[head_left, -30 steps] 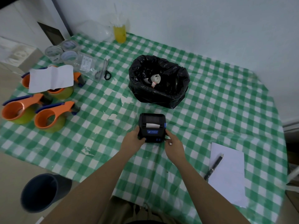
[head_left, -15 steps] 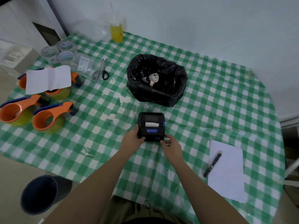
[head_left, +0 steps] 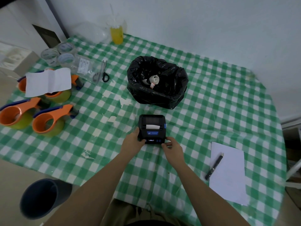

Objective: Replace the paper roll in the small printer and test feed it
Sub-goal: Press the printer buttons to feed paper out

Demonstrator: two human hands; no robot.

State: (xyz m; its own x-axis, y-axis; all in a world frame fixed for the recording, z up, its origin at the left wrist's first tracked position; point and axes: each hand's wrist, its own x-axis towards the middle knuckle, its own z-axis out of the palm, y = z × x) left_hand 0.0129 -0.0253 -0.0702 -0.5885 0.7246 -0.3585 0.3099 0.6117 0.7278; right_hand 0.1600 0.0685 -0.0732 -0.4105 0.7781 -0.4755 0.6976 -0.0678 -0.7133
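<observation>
The small black printer (head_left: pixel 152 126) sits on the green checked tablecloth (head_left: pixel 211 101) near the table's middle, lid closed, with a short white paper strip (head_left: pixel 152 126) sticking out of its slot and a lit display on its front. My left hand (head_left: pixel 132 141) grips the printer's left front corner. My right hand (head_left: pixel 173 148) touches the right front corner, thumb by the blue buttons. A used paper roll (head_left: pixel 152 81) lies in the black bag-lined bin (head_left: pixel 179 88) behind the printer.
Three orange tape dispensers (head_left: pixel 48 119) and a white sheet (head_left: pixel 47 81) stand at the left, with tape rolls (head_left: pixel 53 55) and scissors (head_left: pixel 102 72) behind them. A pen (head_left: pixel 214 165) lies on white paper (head_left: pixel 228 173) at the right. A yellow cup (head_left: pixel 116 35) stands at the far edge; a grey bin (head_left: pixel 40 198) sits on the floor.
My right hand has slid from the printer's right side to its front right corner near the buttons. The display is lit now. The left hand has kept its grip.
</observation>
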